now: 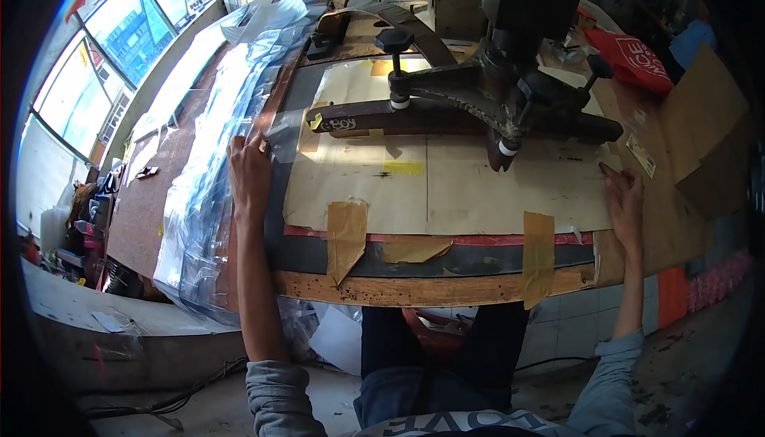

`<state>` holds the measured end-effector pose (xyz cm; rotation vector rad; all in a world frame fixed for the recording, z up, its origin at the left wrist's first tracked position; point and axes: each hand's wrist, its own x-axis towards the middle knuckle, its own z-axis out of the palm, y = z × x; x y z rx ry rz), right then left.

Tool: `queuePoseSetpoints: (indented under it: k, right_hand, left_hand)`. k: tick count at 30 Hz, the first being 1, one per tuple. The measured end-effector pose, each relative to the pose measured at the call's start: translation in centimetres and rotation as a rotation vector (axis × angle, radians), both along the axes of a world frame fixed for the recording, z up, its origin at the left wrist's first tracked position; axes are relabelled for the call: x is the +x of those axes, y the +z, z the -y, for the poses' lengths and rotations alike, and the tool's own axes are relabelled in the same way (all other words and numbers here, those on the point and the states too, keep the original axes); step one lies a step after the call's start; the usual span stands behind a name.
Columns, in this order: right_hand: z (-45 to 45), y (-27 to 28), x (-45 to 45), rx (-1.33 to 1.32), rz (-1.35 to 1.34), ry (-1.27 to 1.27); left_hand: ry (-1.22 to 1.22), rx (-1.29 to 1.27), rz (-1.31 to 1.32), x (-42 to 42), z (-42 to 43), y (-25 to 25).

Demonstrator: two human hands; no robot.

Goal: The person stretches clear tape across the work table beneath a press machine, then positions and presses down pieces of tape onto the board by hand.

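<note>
A dark press (458, 90) overhangs the cream board (486, 190) between your loosely spread right hand (625, 200) and curled left hand (250, 178), grip unclear, beside plastic sheeting (209, 190).

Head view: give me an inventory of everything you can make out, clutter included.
Clamp: one, dark, above the sheet
Bar: one, dark, under the clamp
Sheet: one, cream, centre
Board: one, dark grey, under the sheet
Tan tape: three pieces, front edge
Yellow patches: several, on the sheet
Plastic sheets: several, clear bluish, left
Red bag: one, upper right
Cardboard: brown, right, count unclear
Windows: several panes, upper left
Cables: black, lower left, count unclear
Background clutter: mixed, too small to count
Sleeves: two, grey, bottom
Left hand: one, bare, left of the sheet
Right hand: one, bare, sheet's right edge
</note>
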<state>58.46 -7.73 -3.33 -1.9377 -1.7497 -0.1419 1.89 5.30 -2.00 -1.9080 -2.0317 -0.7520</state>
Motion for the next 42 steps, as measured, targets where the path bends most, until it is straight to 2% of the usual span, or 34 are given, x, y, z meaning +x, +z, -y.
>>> queuePoseSetpoints:
  k: [4,16,25,28,42]
  right_hand:
    - [-0.1,-0.2,0.2,-0.016,-0.058,-0.006]
    - [-0.1,0.1,-0.3,-0.007,-0.004,-0.001]
    - [-0.1,0.4,-0.4,-0.013,-0.020,-0.011]
    - [0.0,0.4,-0.3,-0.039,-0.009,-0.002]
    - [-0.1,0.0,-0.1,-0.021,-0.018,-0.021]
  left_hand:
    - [-0.004,0.062,-0.044,-0.3,0.2,-0.1]
    - [-0.005,0.098,-0.077,-0.2,1.0,0.4]
    - [0.045,-0.006,-0.006,0.3,1.3,0.8]
    - [0.044,0.010,-0.076,0.1,1.2,0.6]
    - [0.074,-0.041,-0.095,-0.1,1.1,0.1]
